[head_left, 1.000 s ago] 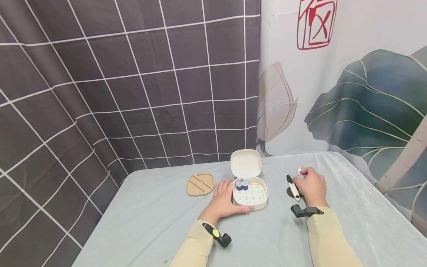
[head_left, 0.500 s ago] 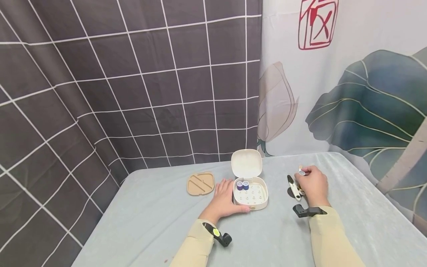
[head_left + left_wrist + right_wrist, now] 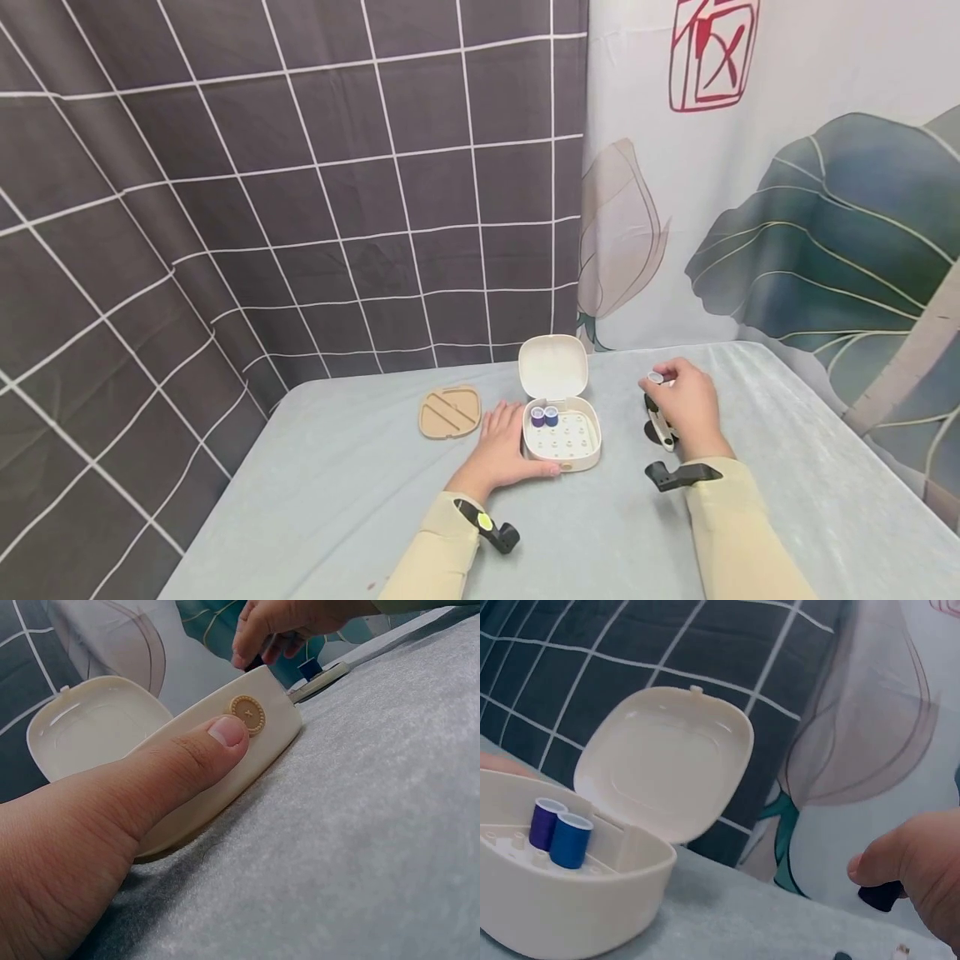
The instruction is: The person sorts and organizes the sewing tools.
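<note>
My left hand (image 3: 498, 454) grips the left side and front of a cream sewing box (image 3: 583, 463). In the left wrist view its thumb (image 3: 199, 754) presses beside the tan button-shaped clasp (image 3: 247, 714). The box lid (image 3: 553, 367) stands up at the back. A purple thread spool (image 3: 544, 823) and a blue thread spool (image 3: 571, 840) stand on pegs in the box's back left corner. My right hand (image 3: 692, 406) pinches a dark thread spool (image 3: 880, 896) between thumb and fingers, above the table right of the box. Its white end (image 3: 656, 378) faces up.
White-and-black thread snips (image 3: 662, 427) lie below my right hand, over a dark round piece (image 3: 650, 432). A tan slotted tray (image 3: 450, 412) lies left of my left hand. A small blue thing (image 3: 308, 669) shows beyond the box. Curtains hang behind the table.
My right hand has lifted the spool from behind the snips and brought it leftward, toward the box. My left hand stays on the box.
</note>
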A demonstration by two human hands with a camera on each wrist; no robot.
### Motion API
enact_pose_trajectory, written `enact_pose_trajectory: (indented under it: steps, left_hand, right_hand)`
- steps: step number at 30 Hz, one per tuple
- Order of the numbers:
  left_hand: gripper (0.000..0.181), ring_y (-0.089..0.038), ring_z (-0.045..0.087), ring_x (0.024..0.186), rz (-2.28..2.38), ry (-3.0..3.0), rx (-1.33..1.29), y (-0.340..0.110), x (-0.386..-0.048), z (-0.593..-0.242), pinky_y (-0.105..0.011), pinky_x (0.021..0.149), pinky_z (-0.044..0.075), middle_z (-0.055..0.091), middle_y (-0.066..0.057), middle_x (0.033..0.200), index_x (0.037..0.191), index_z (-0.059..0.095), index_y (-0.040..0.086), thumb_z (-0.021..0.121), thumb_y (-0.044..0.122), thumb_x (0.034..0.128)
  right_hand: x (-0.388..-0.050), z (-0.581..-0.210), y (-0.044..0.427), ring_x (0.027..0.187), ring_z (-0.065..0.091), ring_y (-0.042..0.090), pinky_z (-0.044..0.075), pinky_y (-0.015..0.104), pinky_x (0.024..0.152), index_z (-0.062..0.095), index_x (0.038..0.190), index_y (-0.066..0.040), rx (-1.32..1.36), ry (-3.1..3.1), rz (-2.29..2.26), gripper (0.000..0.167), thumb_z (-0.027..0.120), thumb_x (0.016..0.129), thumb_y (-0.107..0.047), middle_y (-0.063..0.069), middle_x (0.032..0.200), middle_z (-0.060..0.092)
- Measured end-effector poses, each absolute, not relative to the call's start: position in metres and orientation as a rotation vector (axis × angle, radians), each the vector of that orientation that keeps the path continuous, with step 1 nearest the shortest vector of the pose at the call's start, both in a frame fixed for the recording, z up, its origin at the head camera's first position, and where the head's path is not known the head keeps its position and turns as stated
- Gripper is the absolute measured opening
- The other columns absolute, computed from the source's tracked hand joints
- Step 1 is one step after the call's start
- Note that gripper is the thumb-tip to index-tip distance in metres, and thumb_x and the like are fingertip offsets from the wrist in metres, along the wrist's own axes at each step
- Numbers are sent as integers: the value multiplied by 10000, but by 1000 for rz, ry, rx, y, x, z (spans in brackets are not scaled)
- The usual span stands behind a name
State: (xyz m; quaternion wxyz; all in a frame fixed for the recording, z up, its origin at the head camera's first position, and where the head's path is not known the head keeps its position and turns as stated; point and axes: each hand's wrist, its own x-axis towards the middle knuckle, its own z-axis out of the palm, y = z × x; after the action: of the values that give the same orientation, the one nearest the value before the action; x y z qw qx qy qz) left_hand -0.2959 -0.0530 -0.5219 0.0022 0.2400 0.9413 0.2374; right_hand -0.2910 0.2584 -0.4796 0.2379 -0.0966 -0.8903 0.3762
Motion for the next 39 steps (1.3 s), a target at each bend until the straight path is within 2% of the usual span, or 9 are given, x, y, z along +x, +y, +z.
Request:
enact_pose_trajectory:
  steps: [20,39]
  left_hand:
    - [1212,-346,150,1539,718,2966,731,-54,-297,-524,-523,1246,63,324,-157,1610,1582,298,117,762,765,670]
    - [1220,-373,34,1551,715,2948,698,-53,-293,-519,-556,1239,31,80,-232,1671,1603,270,138,761,761,677]
  right_hand:
    - [-293,-461,221,1021,608,411,478,557,892,658,1085,26,-20,-2528,1091,337,779,870,-203,244,1084,672]
    - [-299,-470,187,966,631,363,508,536,855,683,1015,-32,238,-2627,1032,275,808,833,-195,155,996,688]
